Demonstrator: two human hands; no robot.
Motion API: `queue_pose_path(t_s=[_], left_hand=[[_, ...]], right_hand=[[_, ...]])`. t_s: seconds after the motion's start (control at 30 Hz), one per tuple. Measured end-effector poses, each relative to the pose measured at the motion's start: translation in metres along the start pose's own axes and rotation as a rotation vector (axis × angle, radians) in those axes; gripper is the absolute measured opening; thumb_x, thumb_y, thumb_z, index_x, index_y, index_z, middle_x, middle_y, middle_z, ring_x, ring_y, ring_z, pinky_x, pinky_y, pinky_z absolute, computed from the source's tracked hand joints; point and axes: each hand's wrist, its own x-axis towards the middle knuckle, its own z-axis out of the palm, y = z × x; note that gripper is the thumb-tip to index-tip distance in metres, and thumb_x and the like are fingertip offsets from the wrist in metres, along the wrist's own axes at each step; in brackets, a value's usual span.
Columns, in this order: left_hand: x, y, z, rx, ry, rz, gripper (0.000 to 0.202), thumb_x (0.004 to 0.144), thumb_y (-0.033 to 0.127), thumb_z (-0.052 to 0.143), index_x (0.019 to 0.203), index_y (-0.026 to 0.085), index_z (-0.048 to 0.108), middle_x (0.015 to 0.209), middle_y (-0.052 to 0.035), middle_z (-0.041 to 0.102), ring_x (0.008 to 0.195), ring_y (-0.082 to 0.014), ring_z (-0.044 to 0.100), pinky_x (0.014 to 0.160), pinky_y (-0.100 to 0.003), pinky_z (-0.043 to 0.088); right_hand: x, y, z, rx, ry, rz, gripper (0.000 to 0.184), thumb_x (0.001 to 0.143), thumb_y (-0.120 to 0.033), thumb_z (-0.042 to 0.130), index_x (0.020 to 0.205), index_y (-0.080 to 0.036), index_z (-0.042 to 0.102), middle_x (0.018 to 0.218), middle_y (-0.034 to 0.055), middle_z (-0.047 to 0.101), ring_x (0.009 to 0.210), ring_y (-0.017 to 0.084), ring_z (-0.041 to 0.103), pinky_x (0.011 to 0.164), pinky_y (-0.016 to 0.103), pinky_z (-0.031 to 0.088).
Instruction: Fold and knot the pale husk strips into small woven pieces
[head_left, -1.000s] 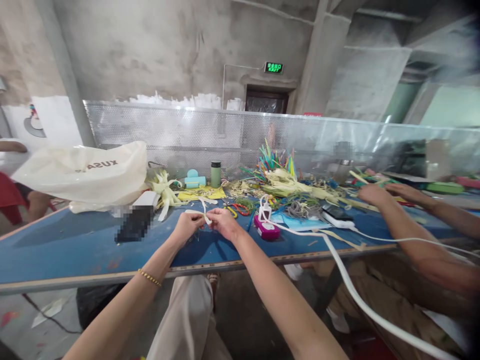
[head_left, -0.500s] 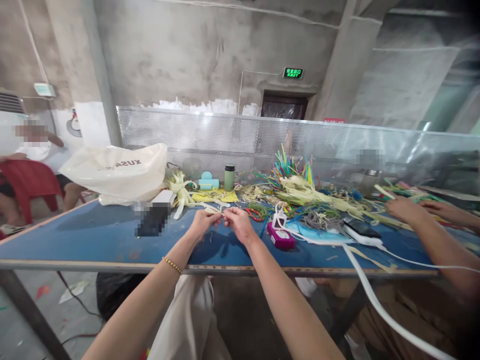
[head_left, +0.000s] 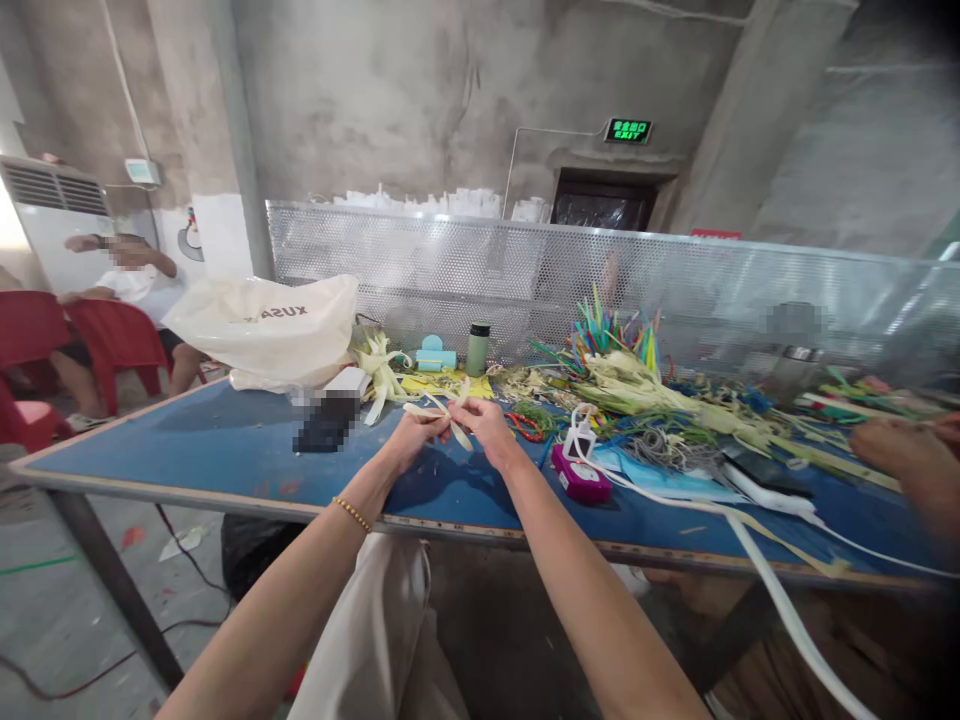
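Note:
My left hand (head_left: pixel 411 436) and my right hand (head_left: pixel 486 428) meet close together just above the blue table (head_left: pixel 187 455), near its front edge. Both are closed in a pinch on thin pale straw strips (head_left: pixel 444 410) that cross between the fingers and stick out upward and to the right. A gold bead bracelet (head_left: pixel 352 513) circles my left wrist. A pink device (head_left: pixel 580 478) with a white plug lies just right of my right hand.
A cream plastic bag (head_left: pixel 274 328) sits at back left; a green flask (head_left: pixel 477 349), a teal object (head_left: pixel 436 355) and heaps of pale husks and coloured strips (head_left: pixel 630 375) line the perforated metal screen. A white cable (head_left: pixel 765 580) drapes off the front edge. Another person's hand (head_left: pixel 900 450) works at right; someone sits on red chairs (head_left: pixel 112 340) at left.
The view has swung left, showing the seated person and an air conditioner. My hands stay together on the strips, whose ends now stick up higher. The neighbour's arm has slid toward the right edge.

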Motion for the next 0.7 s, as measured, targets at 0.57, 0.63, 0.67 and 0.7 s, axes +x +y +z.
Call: queue_pose_path(t_s=[0.57,0.63,0.67,0.7], left_hand=[[-0.006,-0.003,0.002,-0.108,0.109,-0.145,0.016,0.059,0.024,0.072,0.068,0.012,0.068,0.057,-0.0005,0.057,0.052,-0.0103,0.047,0.053,-0.025,0.032],[-0.007,-0.002,0.002,-0.109,0.110,-0.170,0.014,0.057,0.021,0.070,0.068,0.012,0.069,0.057,-0.0008,0.057,0.052,-0.0103,0.047,0.054,-0.025,0.033],[-0.007,-0.002,0.003,-0.101,0.111,-0.174,0.014,0.057,0.020,0.069,0.068,0.012,0.069,0.058,-0.0009,0.057,0.052,-0.0103,0.046,0.054,-0.025,0.033],[-0.007,-0.002,0.003,-0.091,0.107,-0.172,0.013,0.057,0.019,0.067,0.068,0.012,0.069,0.058,-0.0010,0.057,0.052,-0.0104,0.046,0.054,-0.025,0.033]], right_hand=[[-0.005,0.014,-0.006,0.072,0.352,0.024,0.045,0.067,-0.056,0.067,0.084,-0.014,0.070,0.079,0.0056,0.069,0.064,0.015,0.057,0.055,0.025,0.041],[-0.002,0.015,-0.010,0.122,0.412,0.033,0.048,0.068,-0.059,0.064,0.083,-0.014,0.070,0.079,0.0064,0.070,0.064,0.016,0.058,0.056,0.026,0.042],[-0.002,0.015,-0.012,0.122,0.422,0.039,0.047,0.067,-0.060,0.065,0.080,-0.014,0.071,0.077,0.0063,0.070,0.064,0.016,0.058,0.057,0.027,0.043],[-0.001,0.016,-0.013,0.106,0.404,0.046,0.046,0.066,-0.059,0.067,0.076,-0.014,0.071,0.074,0.0061,0.069,0.064,0.016,0.058,0.059,0.027,0.043]])
